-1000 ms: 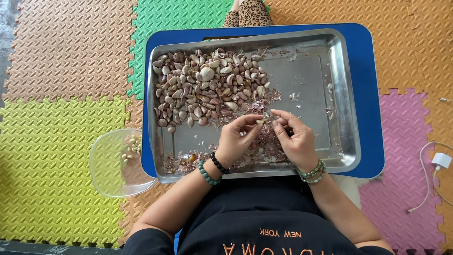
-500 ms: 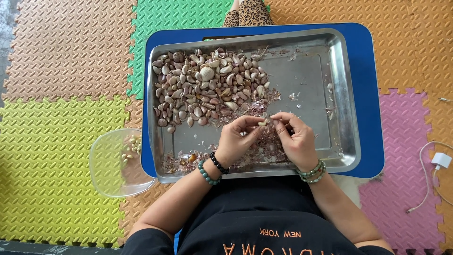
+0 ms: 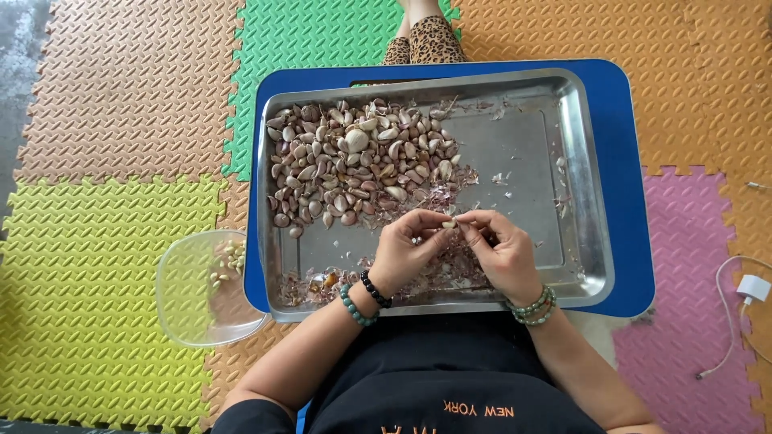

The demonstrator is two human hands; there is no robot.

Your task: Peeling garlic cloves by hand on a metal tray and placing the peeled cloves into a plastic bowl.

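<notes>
Garlic clove [image 3: 449, 224], small and pale, sits pinched between both hands over the near middle of the metal tray [image 3: 587, 241]. Its long axis seems to run left to right, from one set of fingertips to the other; which end is the tip is too small to tell. The left hand [image 3: 410, 249] curls in from the left, its fingers [image 3: 430, 219] clenched on the clove's left end. The right hand [image 3: 498, 249] comes from the right, fingers [image 3: 470, 219] grasping the other end. Both wrists wear bead bracelets.

Beyond the hands, a heap of unpeeled cloves [image 3: 354, 165] fills the tray's far left part, just beside the fingertips. Papery purple skins [image 3: 450, 269] lie under and around the hands along the near edge. The tray rests on a blue board [image 3: 627, 161], which lies on coloured foam floor mats [image 3: 104, 281]. Left of the tray, touching the board's near corner, stands a clear bowl [image 3: 193, 313] with a few peeled cloves [image 3: 227, 261] inside. At the far right lies a white charger with cable [image 3: 752, 288], well apart.
</notes>
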